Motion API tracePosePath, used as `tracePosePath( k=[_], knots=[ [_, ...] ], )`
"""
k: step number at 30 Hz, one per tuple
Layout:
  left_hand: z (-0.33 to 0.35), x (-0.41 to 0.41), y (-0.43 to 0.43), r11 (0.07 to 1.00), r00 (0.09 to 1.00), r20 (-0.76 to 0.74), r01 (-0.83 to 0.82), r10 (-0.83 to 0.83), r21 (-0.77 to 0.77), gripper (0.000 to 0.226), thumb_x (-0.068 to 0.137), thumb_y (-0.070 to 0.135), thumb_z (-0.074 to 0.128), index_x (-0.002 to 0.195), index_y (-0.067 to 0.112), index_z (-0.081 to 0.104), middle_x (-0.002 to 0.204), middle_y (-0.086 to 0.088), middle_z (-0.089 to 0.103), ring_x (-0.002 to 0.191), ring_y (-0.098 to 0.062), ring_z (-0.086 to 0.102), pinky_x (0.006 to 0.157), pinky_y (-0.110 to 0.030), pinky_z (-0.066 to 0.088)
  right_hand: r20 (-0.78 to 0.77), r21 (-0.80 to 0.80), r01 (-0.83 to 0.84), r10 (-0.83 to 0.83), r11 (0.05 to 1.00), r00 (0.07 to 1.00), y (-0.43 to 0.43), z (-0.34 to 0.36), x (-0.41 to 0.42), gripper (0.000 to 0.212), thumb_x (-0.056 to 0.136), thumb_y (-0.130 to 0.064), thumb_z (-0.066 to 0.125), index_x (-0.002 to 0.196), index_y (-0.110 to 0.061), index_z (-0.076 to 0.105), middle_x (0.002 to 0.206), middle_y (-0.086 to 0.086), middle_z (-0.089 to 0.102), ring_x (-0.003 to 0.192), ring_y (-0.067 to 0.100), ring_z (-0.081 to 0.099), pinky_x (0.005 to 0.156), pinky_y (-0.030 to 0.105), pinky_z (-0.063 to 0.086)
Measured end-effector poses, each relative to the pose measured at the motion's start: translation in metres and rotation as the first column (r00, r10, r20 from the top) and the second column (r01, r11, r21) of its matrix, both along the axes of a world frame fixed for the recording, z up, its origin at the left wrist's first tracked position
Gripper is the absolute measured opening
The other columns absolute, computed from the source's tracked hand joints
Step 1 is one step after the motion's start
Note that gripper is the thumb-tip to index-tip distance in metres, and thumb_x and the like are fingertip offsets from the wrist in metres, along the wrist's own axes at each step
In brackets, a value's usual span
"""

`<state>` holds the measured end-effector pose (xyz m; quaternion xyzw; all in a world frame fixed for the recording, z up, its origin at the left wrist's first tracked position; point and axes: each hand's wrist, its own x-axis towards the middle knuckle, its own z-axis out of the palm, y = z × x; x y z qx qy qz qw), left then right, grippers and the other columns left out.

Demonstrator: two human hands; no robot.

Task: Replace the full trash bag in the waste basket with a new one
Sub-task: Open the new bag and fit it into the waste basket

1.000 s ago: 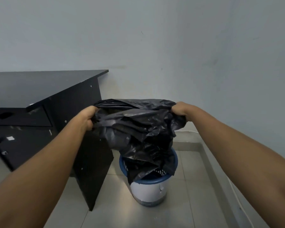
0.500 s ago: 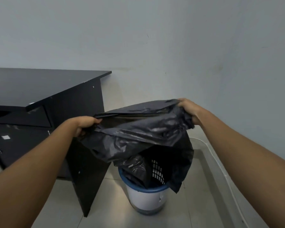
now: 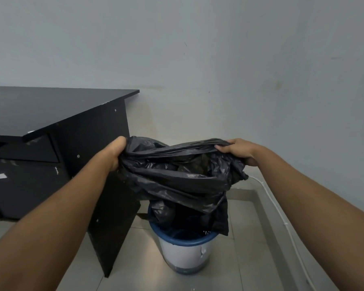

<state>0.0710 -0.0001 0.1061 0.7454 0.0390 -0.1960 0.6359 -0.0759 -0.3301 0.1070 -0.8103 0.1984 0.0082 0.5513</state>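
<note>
Trash bag (image 3: 177, 177), black and crumpled, hangs over the waste basket (image 3: 183, 241), its tail dipping inside the blue rim. The left grip (image 3: 116, 152) and right grip (image 3: 237, 152) each clench its mouth edge. The thin film may slip, tear, or snag the mesh and tip the basket.

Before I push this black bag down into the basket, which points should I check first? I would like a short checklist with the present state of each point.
1. Left hand grips one edge of the trash bag: ok.
2. Right hand grips the opposite edge: ok.
3. Bag mouth spread open between the hands: ok.
4. Bag held above the waste basket: ok.
5. Bag's lower end fully inside the basket: cannot tell.
6. Bag edge folded over the blue rim: not ok.
</note>
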Motion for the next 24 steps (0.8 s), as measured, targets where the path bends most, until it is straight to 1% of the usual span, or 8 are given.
tracePosePath(
  k=[4, 7, 12, 15, 17, 20, 22, 24],
  knots=[
    [-0.004, 0.006, 0.000, 0.982, 0.989, 0.144, 0.006, -0.034, 0.190, 0.035, 0.086, 0.027, 0.044, 0.098, 0.005, 0.068, 0.101, -0.020, 0.070, 0.087, -0.036, 0.068, 0.083, -0.046, 0.057, -0.020, -0.100, 0.139, -0.141, 0.985, 0.990, 0.010, 0.004, 0.005, 0.041, 0.096, -0.054, 0.052, 0.110, -0.016, 0.059, 0.104, 0.007, 0.065, 0.092, 0.025, 0.062, 0.077, 0.039, 0.051],
    [-0.004, 0.012, 0.009, 0.961, 0.959, 0.278, -0.023, -0.057, 0.275, 0.019, 0.086, 0.026, 0.065, 0.091, 0.008, 0.067, 0.101, -0.017, 0.070, 0.087, -0.032, 0.067, 0.081, -0.040, 0.056, 0.062, 0.027, 0.275, -0.276, 0.961, 0.959, 0.006, 0.006, 0.004, 0.034, 0.103, -0.048, 0.037, 0.104, -0.018, 0.053, 0.096, 0.006, 0.061, 0.080, 0.022, 0.056, 0.068, 0.035, 0.047],
    [0.005, 0.012, 0.021, 0.769, 0.870, 0.023, 0.423, -0.492, 0.479, 0.042, 0.080, 0.039, 0.076, 0.103, 0.003, 0.071, 0.101, -0.019, 0.074, 0.094, -0.037, 0.071, 0.088, -0.045, 0.055, 0.123, 0.361, 0.455, -0.525, 0.814, 0.842, -0.007, 0.004, 0.012, 0.023, 0.098, -0.013, 0.054, 0.117, -0.003, 0.062, 0.102, 0.017, 0.069, 0.072, 0.027, 0.065, 0.051, 0.035, 0.055],
    [-0.004, 0.012, 0.014, 0.680, 0.852, 0.076, 0.356, -0.518, 0.641, 0.027, 0.082, 0.029, 0.074, 0.097, 0.006, 0.071, 0.100, -0.016, 0.073, 0.092, -0.032, 0.069, 0.086, -0.039, 0.055, -0.001, 0.526, 0.420, -0.493, 0.740, 0.870, -0.001, 0.008, 0.016, 0.023, 0.101, -0.011, 0.045, 0.100, -0.001, 0.065, 0.073, 0.015, 0.073, 0.056, 0.028, 0.069, 0.040, 0.039, 0.055],
    [-0.010, 0.011, 0.011, 0.797, 0.913, 0.080, 0.304, -0.400, 0.522, 0.036, 0.084, 0.038, 0.073, 0.102, 0.008, 0.070, 0.102, -0.014, 0.072, 0.095, -0.033, 0.068, 0.091, -0.045, 0.053, 0.027, 0.523, 0.367, -0.446, 0.769, 0.895, 0.002, 0.010, 0.015, 0.032, 0.100, -0.015, 0.039, 0.084, -0.003, 0.063, 0.068, 0.013, 0.071, 0.057, 0.028, 0.068, 0.048, 0.036, 0.055],
    [-0.014, 0.009, 0.007, 0.988, 0.988, -0.028, 0.154, -0.154, 0.022, 0.031, 0.100, 0.033, 0.052, 0.100, 0.005, 0.064, 0.097, -0.017, 0.070, 0.078, -0.029, 0.071, 0.090, -0.048, 0.050, 0.074, 0.439, 0.228, -0.288, 0.869, 0.955, 0.002, 0.014, 0.006, 0.040, 0.092, -0.030, 0.049, 0.064, -0.010, 0.069, 0.068, 0.010, 0.070, 0.059, 0.026, 0.065, 0.059, 0.030, 0.051],
    [-0.012, 0.013, 0.002, 0.972, 0.997, -0.072, -0.012, -0.005, -0.235, 0.029, 0.104, 0.027, 0.043, 0.090, 0.007, 0.059, 0.087, -0.015, 0.070, 0.071, -0.027, 0.071, 0.094, -0.048, 0.047, 0.011, 0.228, 0.077, -0.081, 0.971, 0.997, 0.003, 0.017, -0.003, 0.044, 0.090, -0.042, 0.062, 0.061, -0.011, 0.074, 0.064, 0.009, 0.071, 0.054, 0.023, 0.068, 0.052, 0.028, 0.053],
    [-0.009, 0.018, -0.006, 0.921, 0.991, -0.107, -0.113, 0.078, -0.372, 0.032, 0.106, 0.022, 0.036, 0.085, 0.008, 0.057, 0.103, -0.013, 0.064, 0.095, -0.030, 0.065, 0.095, -0.045, 0.043, -0.128, -0.106, -0.061, 0.048, 0.992, 0.991, 0.006, 0.015, -0.005, 0.040, 0.078, -0.048, 0.077, 0.093, -0.011, 0.075, 0.089, 0.008, 0.074, 0.081, 0.026, 0.072, 0.070, 0.032, 0.057]
  ],
)
